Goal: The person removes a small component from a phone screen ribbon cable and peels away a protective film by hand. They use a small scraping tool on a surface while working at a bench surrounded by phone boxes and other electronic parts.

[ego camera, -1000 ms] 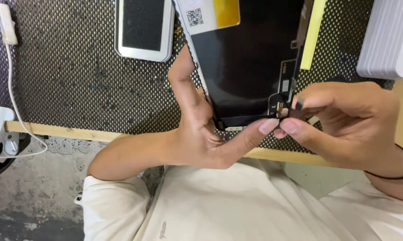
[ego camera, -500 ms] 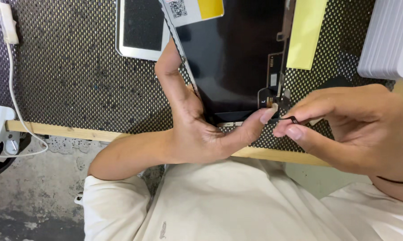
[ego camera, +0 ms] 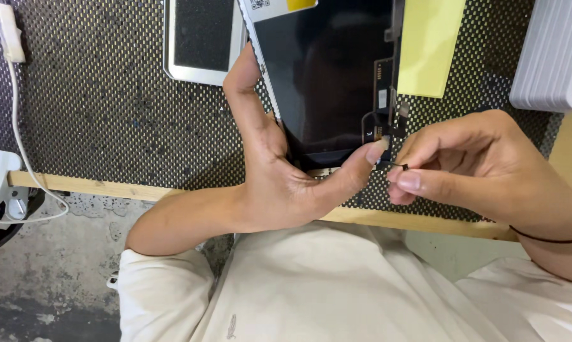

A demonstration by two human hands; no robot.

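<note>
Over the mesh-covered table (ego camera: 108, 114), our left hand (ego camera: 279, 183) gripped the phone screen panel (ego camera: 324, 76), thumb on its lower corner. Our right hand (ego camera: 482, 164) had backed off right, now pinching 1 tiny dark part (ego camera: 400, 166) clear of the flex cable (ego camera: 381, 126).

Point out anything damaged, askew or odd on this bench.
Nothing looks damaged. The screen panel is held tilted off the mat by the left hand; the right hand pinches a tiny dark part beside its flex cable.
</note>
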